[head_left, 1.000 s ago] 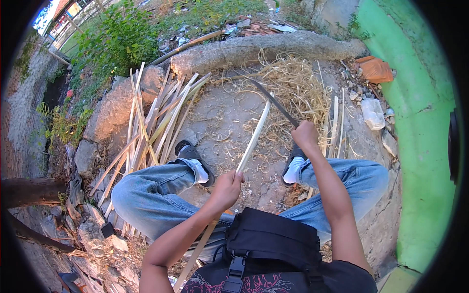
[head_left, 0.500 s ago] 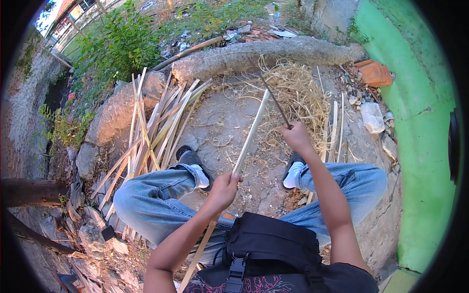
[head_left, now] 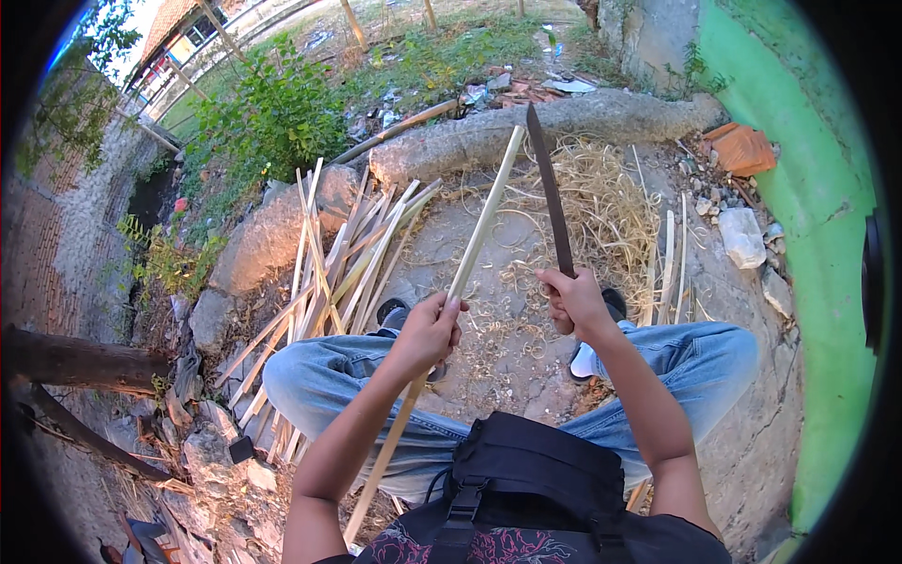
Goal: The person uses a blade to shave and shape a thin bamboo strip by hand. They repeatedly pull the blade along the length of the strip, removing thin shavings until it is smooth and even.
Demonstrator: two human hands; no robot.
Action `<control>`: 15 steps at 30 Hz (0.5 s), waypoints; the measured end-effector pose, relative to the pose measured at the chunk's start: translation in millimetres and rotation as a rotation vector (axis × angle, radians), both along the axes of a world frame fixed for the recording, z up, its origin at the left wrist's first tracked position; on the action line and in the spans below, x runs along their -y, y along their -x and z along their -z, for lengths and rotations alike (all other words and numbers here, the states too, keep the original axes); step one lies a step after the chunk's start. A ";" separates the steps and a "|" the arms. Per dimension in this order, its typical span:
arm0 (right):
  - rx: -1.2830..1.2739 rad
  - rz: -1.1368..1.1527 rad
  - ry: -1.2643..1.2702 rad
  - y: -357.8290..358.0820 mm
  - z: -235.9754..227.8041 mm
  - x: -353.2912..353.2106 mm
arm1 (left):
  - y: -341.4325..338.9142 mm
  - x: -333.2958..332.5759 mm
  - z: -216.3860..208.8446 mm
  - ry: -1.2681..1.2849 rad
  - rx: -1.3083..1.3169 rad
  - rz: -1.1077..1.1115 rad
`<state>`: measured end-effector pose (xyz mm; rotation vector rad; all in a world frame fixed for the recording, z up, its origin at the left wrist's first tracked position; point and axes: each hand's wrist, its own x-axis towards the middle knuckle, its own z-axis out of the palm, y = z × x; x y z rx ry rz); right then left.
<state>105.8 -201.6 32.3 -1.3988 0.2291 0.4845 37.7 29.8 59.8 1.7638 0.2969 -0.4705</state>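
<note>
My left hand (head_left: 430,331) is closed round the middle of a long pale bamboo strip (head_left: 488,211). The strip slants up and away from me, and its lower end runs back along my left forearm. In my right hand (head_left: 575,303) is a machete (head_left: 550,193) with a dark blade, gripped by its handle and pointing up and away. The blade stands just right of the strip's far end, with a gap between them. Curly bamboo shavings (head_left: 601,202) are heaped on the ground beyond my right hand.
A pile of split bamboo strips (head_left: 352,254) lies to the left, beside my knee. A few strips (head_left: 668,268) lie at the right. A low concrete kerb (head_left: 451,141) crosses the far side. A green wall (head_left: 799,188) rises at the right, with an orange brick (head_left: 742,148) near it.
The machete has turned so its broad side shows, and its tip has moved right, away from the strip. The strip is still in my left hand. The view has shifted slightly.
</note>
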 end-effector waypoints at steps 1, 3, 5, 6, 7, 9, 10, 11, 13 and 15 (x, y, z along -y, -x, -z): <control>-0.027 -0.001 -0.061 -0.5 -1.7 1.1 | -4.6 -3.3 -13.1 -0.032 0.038 0.009; -0.044 -0.005 -0.129 -1.3 -6.7 4.6 | -19.1 -12.7 -37.0 -0.478 0.296 0.093; -0.083 -0.002 -0.163 -2.1 -13.0 7.2 | -31.3 -18.5 -68.7 -0.861 0.554 0.122; -0.072 0.000 -0.166 -1.7 -15.5 10.4 | -39.6 -18.5 -82.8 -0.963 0.662 0.109; -0.073 0.018 -0.183 -1.1 -17.1 10.9 | -48.2 -23.3 -95.5 -1.010 0.673 0.142; -0.066 0.034 -0.204 -1.0 -21.0 9.6 | -65.7 -31.8 -112.1 -1.075 0.725 0.155; -0.055 0.040 -0.216 -0.6 -21.9 7.8 | -72.7 -35.1 -118.7 -1.131 0.767 0.173; -0.044 0.045 -0.227 0.0 -22.5 6.3 | -80.8 -39.0 -121.5 -1.137 0.769 0.168; -0.036 0.023 -0.222 -1.1 -21.5 7.1 | -97.4 -51.2 -124.5 -1.155 0.965 0.063; -0.025 -0.010 -0.219 -2.3 -21.8 7.2 | -111.1 -58.6 -132.8 -1.117 1.096 0.008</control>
